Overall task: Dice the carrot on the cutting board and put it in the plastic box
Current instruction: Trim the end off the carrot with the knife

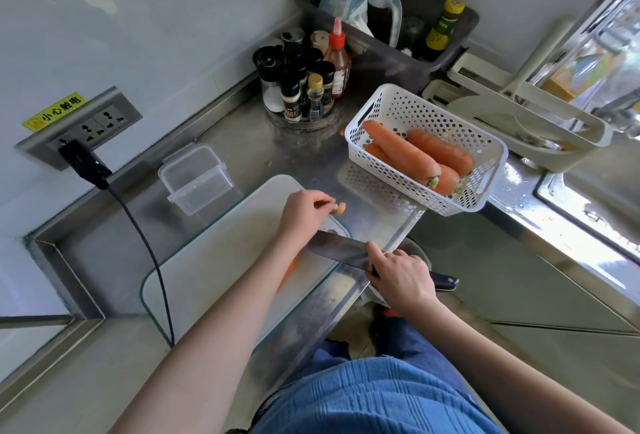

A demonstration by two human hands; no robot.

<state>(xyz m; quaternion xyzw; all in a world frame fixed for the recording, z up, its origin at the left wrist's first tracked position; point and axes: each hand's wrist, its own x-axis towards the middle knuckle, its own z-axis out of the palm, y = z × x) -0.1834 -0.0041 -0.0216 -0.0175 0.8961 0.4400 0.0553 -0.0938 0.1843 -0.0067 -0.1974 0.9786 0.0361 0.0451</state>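
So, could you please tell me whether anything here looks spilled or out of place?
One small orange scrap lies on the steel counter between the spice rack and the white basket, away from the cutting board. Nothing else stands out.

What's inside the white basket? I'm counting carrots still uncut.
The white basket holds whole carrots: three show, one mostly covered by the others. Anything beneath them is hidden.

A stainless steel counter (pixel 311 142) runs into the corner. On it lie a glass cutting board (pixel 214 260) at the front edge, a clear plastic box (pixel 197 179) just behind that, a round rack of spice bottles (pixel 301 87) further back, and a white perforated basket (pixel 429 146) holding carrots to the right.
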